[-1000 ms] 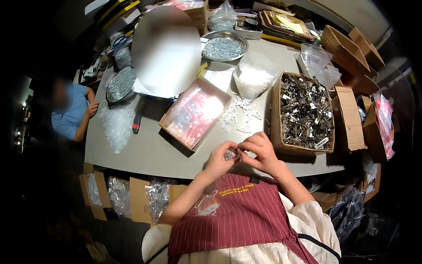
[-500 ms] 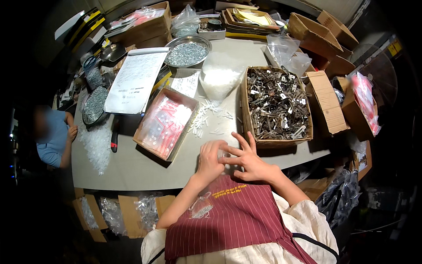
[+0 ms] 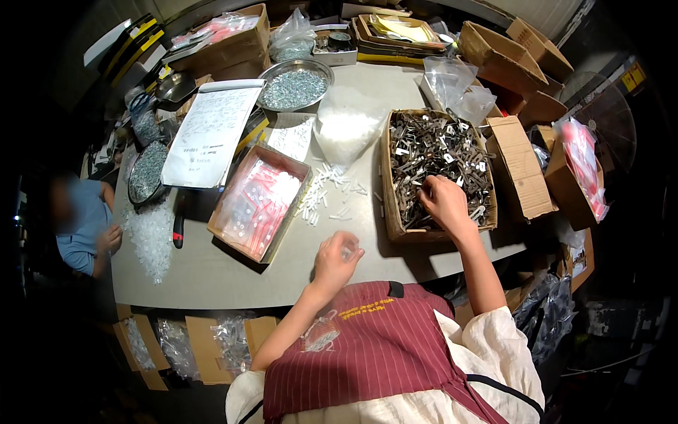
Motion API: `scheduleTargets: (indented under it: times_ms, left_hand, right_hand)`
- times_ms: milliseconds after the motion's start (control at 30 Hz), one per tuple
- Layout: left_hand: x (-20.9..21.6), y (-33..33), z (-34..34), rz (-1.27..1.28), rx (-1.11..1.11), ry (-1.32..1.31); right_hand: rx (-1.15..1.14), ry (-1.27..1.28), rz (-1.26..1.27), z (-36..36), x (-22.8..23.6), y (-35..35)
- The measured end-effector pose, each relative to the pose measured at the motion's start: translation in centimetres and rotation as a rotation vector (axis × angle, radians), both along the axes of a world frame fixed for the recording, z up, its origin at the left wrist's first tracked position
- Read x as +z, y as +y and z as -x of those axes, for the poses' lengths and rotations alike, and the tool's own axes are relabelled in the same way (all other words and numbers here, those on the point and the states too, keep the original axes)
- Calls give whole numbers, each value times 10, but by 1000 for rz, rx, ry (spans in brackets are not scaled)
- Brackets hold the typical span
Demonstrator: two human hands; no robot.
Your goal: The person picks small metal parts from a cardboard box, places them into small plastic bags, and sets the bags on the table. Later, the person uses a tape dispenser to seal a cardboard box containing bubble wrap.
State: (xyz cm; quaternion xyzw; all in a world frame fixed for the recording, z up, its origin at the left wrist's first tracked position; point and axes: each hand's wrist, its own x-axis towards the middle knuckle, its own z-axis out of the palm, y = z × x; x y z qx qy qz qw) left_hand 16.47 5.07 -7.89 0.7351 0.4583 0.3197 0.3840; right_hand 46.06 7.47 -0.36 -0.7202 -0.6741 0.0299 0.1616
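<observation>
My right hand reaches into a cardboard box heaped with small dark metal clips. Its fingers are curled down against the clips, and the fingertips are partly hidden. Close to the table's front edge, my left hand is curled with thumb and fingertips close together. A small clear piece seems to sit in it, too small to name. Beyond that hand lie loose white plastic sticks. Left of them stands an open box of red-and-clear plastic packets.
A clear bag of white pieces and a metal bowl of small shiny parts stand farther back. A notepad, a red-and-black tool and a pile of clear pieces lie left. Another person is at the left edge.
My right hand has left my left hand and moved right and away into the box of metal clips. The left hand stays near the front edge.
</observation>
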Motion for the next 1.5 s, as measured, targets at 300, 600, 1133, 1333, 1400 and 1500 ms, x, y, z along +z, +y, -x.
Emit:
scheduleTargets:
  times_ms: [300, 600, 1133, 1333, 1400, 1500]
  left_hand:
    - [-2, 0, 4, 230, 133, -139]
    - [-3, 4, -1, 197, 77, -158]
    - [-4, 2, 3, 193, 84, -200]
    - [-2, 0, 2, 239, 54, -173]
    - [-5, -1, 3, 216, 59, -162]
    - [-4, -1, 3, 212, 54, -154]
  right_hand:
    - [-182, 891, -256, -43, 31, -16]
    - [-190, 337, -255, -47, 5, -37]
    - [-151, 628, -273, -41, 40, -43]
    - [212, 47, 143, -26, 22, -42]
    - [200, -163, 161, -24, 10, -39]
    - [191, -283, 189, -26, -6, -31]
